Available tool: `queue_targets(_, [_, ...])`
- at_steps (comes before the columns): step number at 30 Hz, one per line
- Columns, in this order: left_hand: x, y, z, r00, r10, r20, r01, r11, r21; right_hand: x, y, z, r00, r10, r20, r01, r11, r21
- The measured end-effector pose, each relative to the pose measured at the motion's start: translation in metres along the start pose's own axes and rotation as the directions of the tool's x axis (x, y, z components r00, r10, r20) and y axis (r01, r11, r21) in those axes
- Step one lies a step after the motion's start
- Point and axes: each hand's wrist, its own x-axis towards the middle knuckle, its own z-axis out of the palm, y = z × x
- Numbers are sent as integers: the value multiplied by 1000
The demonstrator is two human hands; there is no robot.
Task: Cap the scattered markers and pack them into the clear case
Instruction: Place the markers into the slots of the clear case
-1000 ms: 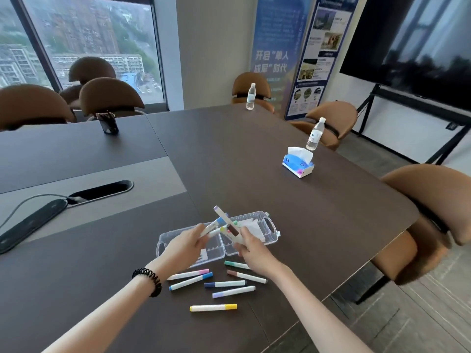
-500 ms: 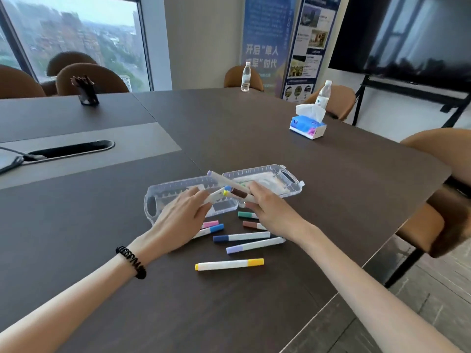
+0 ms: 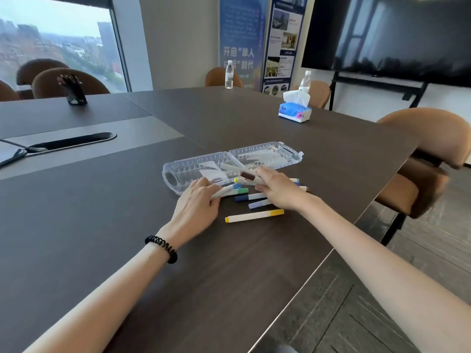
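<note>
Gripping a bundle of markers [image 3: 229,192] in the left hand [image 3: 196,203], with fingers curling round the white barrels and green and blue caps sticking out toward three o'clock, low over the desk [image 3: 114,225]. Working just short of the clear case [image 3: 171,177], lying open and flat at twelve o'clock of both hands, with ribbed slots along its walls and paper inserts inside. Leaving three capped ones loose on the desk at six o'clock of the case: a dark blue marker [image 3: 248,197], a lilac marker [image 3: 257,204] and, nearest the body, a yellow marker [image 3: 254,215]. Pinching a brown-capped marker [image 3: 248,176] in the right hand [image 3: 277,192], with at least one more barrel alongside, reaching toward ten o'clock over the case. Partly hiding a few further markers [image 3: 295,180] at three o'clock of that hand. Probably getting ready to lay the held markers in. Doing that well by checking each cap for a full seat, feeding one barrel at a time, lining it up with a slot, turning all caps the same way, and bracing the light case against sliding.
</note>
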Motion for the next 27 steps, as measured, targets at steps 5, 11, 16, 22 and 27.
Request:
queue_targets(5, [-3,-1,5,998,47,43,-49,997,59,10,2,6,999,1,48,2,998,-66])
queue_targets(11, [-3,-2,4,995,65,-76,-61,997,54,11,6,6,996,20,86,-26,997,69])
queue_targets(16, [-4,-6,1,995,77,-68,-72,995,67,3,11,8,993,39,111,-60,979,193])
queue_targets(22, [-7,-9,1,991,122,52,-125,991,58,-1,21,17,999,24,31,-26,997,75])
queue_targets(27, [-6,-5,-1,980,164,-110,-155,984,87,-5,27,20,993,11,-114,12,979,205])
